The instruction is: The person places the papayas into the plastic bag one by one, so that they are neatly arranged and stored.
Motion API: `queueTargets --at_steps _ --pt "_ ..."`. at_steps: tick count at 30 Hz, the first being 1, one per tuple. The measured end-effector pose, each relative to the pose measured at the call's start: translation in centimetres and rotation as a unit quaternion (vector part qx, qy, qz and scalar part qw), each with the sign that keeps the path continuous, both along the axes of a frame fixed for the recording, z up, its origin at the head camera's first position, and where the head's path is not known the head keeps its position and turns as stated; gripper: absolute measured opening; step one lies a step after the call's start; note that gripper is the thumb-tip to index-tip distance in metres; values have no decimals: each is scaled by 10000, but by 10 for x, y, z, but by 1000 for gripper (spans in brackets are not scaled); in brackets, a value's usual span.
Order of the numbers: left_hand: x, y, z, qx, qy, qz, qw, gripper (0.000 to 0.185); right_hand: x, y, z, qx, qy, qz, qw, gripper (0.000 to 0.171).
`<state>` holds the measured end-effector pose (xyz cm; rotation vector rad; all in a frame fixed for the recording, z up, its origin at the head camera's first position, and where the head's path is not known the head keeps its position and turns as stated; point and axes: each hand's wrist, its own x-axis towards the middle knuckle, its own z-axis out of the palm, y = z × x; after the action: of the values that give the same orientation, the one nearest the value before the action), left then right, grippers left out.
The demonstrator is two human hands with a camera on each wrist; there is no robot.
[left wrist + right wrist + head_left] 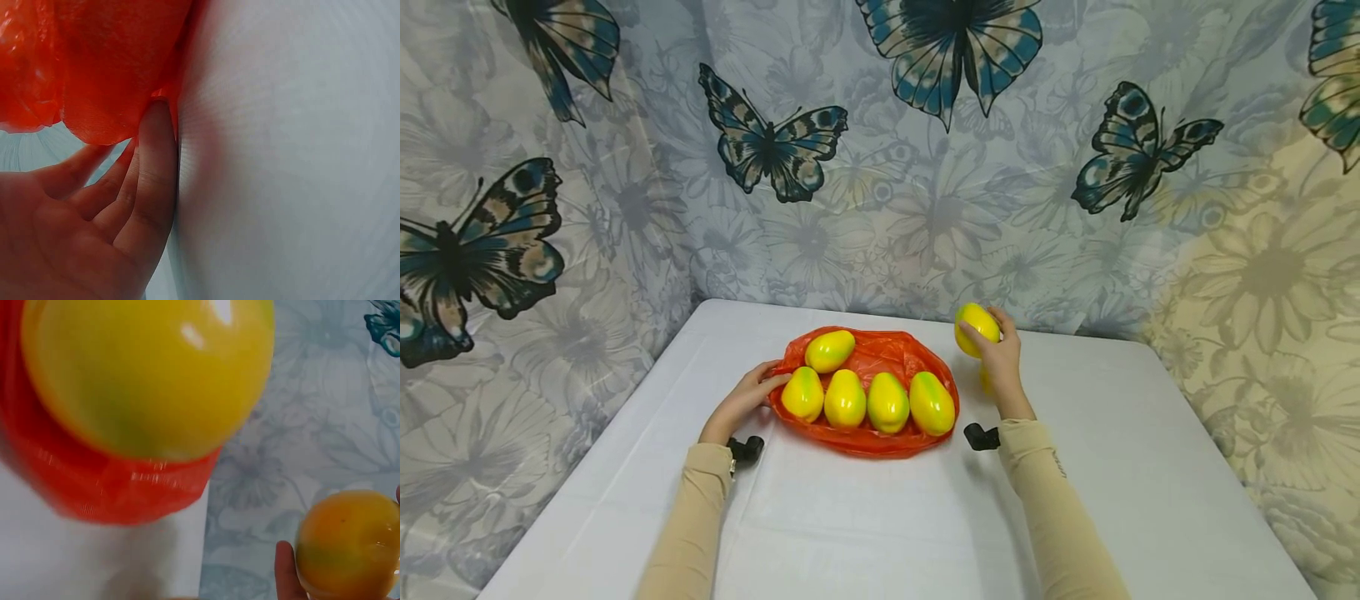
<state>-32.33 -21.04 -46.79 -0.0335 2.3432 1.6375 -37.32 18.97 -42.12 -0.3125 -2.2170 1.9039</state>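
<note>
Gripping a yellow mango (976, 327) in our right hand (1002, 364), fingers curled round it, we hold it raised just right of the orange bag (880, 354). Our left hand (743, 402) lies with straight fingers (156, 162) against the bag's left edge, pinning the plastic to the white table (880, 517). To do this well, we judge, keep the bag held flat and lower the fruit into the far open part, not onto the others. Five mangoes already lie on the bag: four in a near row (867, 402), one (830, 350) farther back on the left.
</note>
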Motion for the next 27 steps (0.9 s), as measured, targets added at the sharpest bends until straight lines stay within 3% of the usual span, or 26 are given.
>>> queueTargets --at_steps 8,10,16,19,22,27 --pt "-16 -7 -27 -109 15 132 9999 72 -2 -29 3 -261 32 368 9990 74" --pt "-14 -6 -25 -68 15 126 9999 72 -3 -35 3 -232 80 445 9987 73" --pt "1 0 1 9 -2 -8 10000 68 -5 -51 3 -294 131 629 9975 72" --pt "4 1 5 -54 -4 -35 10000 67 -6 -58 3 -266 90 680 9973 72" --pt "1 0 1 -38 0 -17 10000 66 -7 -66 3 -164 59 684 9975 72" --pt "-10 -4 -19 -51 64 69 9999 69 -8 -80 2 -84 43 699 9975 71"
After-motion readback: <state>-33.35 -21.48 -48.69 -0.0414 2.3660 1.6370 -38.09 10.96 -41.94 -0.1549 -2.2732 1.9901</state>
